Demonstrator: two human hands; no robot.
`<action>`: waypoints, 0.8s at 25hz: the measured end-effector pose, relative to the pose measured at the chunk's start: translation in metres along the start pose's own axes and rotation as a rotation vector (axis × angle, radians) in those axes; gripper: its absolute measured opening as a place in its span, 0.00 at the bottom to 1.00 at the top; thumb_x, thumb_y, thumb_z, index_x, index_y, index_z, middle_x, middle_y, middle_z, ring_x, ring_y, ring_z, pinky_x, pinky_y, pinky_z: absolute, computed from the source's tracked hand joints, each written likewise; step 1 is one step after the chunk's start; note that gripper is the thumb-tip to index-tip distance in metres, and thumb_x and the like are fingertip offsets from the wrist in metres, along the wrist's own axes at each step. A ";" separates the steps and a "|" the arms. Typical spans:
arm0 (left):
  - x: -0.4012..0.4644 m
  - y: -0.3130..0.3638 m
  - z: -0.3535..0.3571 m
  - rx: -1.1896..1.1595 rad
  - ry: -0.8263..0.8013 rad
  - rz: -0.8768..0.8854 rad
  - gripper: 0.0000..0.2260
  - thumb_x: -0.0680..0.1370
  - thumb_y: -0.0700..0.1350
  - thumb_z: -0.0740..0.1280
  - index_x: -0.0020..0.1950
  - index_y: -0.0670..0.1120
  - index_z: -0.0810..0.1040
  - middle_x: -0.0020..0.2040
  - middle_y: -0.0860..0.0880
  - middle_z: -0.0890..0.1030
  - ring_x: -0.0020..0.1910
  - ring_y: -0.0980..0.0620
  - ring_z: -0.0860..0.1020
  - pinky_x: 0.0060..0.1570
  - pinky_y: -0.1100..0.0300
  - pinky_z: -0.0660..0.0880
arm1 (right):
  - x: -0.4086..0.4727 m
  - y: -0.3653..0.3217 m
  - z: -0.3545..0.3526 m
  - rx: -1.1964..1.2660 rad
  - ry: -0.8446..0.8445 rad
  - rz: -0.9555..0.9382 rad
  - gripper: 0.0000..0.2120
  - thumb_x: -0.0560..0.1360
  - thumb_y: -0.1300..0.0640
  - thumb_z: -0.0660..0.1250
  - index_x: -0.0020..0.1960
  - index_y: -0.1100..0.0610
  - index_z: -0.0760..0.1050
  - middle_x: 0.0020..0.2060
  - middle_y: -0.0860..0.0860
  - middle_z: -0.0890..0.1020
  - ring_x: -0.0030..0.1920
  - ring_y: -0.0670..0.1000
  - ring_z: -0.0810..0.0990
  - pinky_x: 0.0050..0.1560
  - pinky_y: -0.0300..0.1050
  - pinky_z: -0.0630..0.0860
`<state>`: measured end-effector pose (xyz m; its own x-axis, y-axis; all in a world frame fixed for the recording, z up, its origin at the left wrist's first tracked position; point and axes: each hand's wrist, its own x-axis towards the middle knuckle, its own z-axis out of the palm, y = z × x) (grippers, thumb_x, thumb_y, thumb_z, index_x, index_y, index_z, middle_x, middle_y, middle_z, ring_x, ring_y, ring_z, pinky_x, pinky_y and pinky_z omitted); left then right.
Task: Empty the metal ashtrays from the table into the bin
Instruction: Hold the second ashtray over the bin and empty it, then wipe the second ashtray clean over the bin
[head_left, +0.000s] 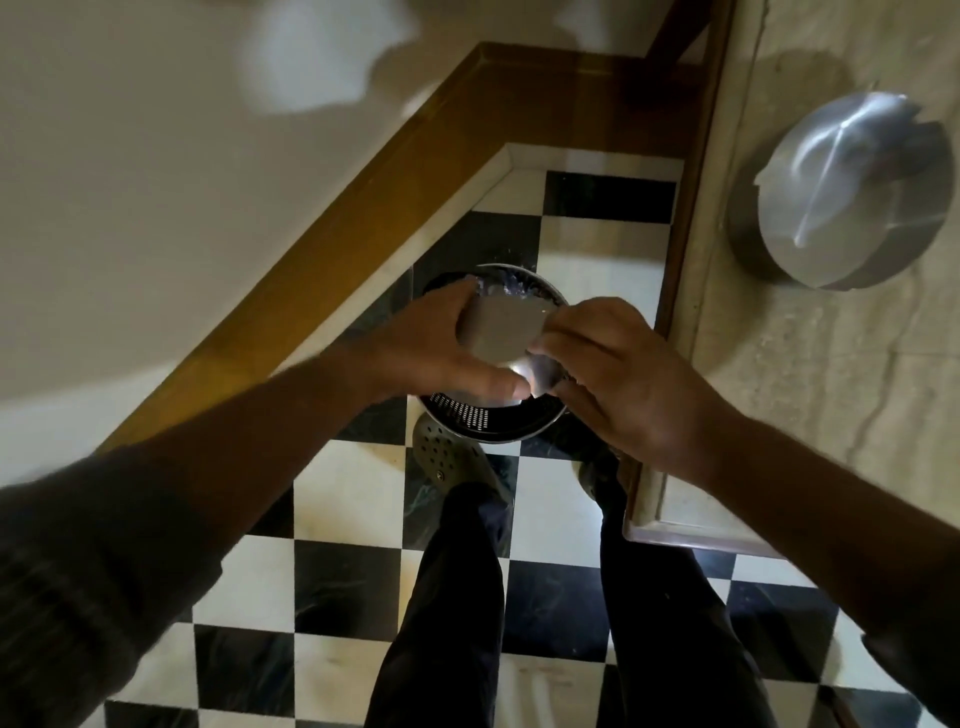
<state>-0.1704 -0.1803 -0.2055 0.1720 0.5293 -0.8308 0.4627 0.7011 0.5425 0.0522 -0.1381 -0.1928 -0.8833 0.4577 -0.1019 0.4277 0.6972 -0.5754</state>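
Observation:
A round metal ashtray (501, 335) is held tipped on its side directly over a perforated metal bin (467, 415) standing on the floor. My left hand (431, 348) grips the ashtray's left edge, thumb underneath. At the ashtray's right edge, my right hand (618, 374) pinches it with the fingertips. The ashtray's inside faces away and is hidden, and the hands cover most of the bin's mouth. A second metal ashtray (841, 192) with a domed lid rests on the marble table (810, 364) at the upper right.
The bin stands in a corner between a wall with a wooden baseboard (363, 218) and the table's wooden edge (691, 208). My legs and green clogs (447, 457) are on the black-and-white checkered floor (353, 597) just behind the bin.

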 end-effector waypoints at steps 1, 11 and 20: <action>-0.003 0.000 0.009 0.110 0.137 0.069 0.54 0.60 0.59 0.82 0.78 0.51 0.57 0.69 0.52 0.68 0.65 0.52 0.70 0.60 0.56 0.74 | -0.005 0.003 0.002 -0.030 -0.012 -0.015 0.15 0.77 0.58 0.66 0.61 0.64 0.77 0.58 0.62 0.80 0.57 0.60 0.77 0.62 0.48 0.69; -0.005 -0.025 0.040 0.332 0.476 0.402 0.64 0.57 0.63 0.81 0.80 0.38 0.50 0.75 0.38 0.65 0.71 0.50 0.62 0.65 0.52 0.66 | -0.002 -0.026 -0.056 -0.059 0.352 0.086 0.45 0.75 0.38 0.64 0.72 0.74 0.54 0.70 0.79 0.57 0.73 0.76 0.53 0.78 0.57 0.47; -0.003 -0.046 0.035 0.444 0.521 0.511 0.61 0.58 0.63 0.81 0.77 0.32 0.55 0.73 0.34 0.68 0.70 0.40 0.68 0.65 0.49 0.71 | 0.006 -0.018 -0.002 -0.239 -0.278 -0.013 0.62 0.64 0.19 0.54 0.78 0.66 0.49 0.79 0.65 0.50 0.79 0.63 0.46 0.79 0.58 0.45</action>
<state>-0.1614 -0.2308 -0.2326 0.0808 0.9579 -0.2756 0.7538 0.1222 0.6457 0.0396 -0.1469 -0.1819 -0.8935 0.3029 -0.3316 0.4195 0.8265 -0.3754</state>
